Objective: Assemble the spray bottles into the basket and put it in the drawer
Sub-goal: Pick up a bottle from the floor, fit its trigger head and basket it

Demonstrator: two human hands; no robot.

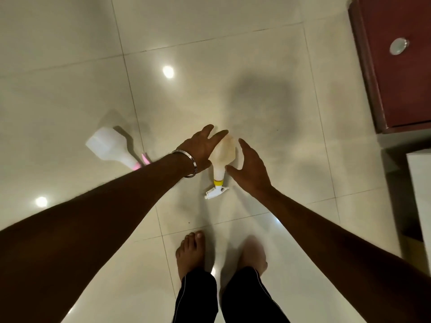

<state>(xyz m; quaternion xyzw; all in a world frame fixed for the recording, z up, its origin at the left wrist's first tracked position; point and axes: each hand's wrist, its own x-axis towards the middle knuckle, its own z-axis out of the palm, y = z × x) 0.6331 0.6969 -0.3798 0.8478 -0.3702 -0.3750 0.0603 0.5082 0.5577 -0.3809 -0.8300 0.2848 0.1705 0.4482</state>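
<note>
The person is standing barefoot on a glossy tiled floor (256,66), and both hands are reaching down toward the yellow-collared spray bottle (221,157), which is lying on its side on the floor with its trigger head pointing back toward the feet. The left hand (198,148) is hovering over the bottle's left flank with its fingers (218,136) spread apart, and the right hand (249,169) is flanking the other side, also spread and clamped on nothing; whether either is touching the bottle is hard to tell. A second, pink-collared spray bottle (109,148) is lying well apart to the left, its nozzle partly hidden behind the left forearm. No basket is showing, and the red-brown cabinet (396,73) with its round knob (399,46) is sitting at the upper right. The likely trouble: the smooth rounded bottle could be rolling or skidding on the slick tile if nudged from one side before both hands are closing, and lifting by the trigger head could be loosening it. No label, brand or writing is readable on either bottle; a bracelet (189,163) on the left wrist is showing marks too small to read.
</note>
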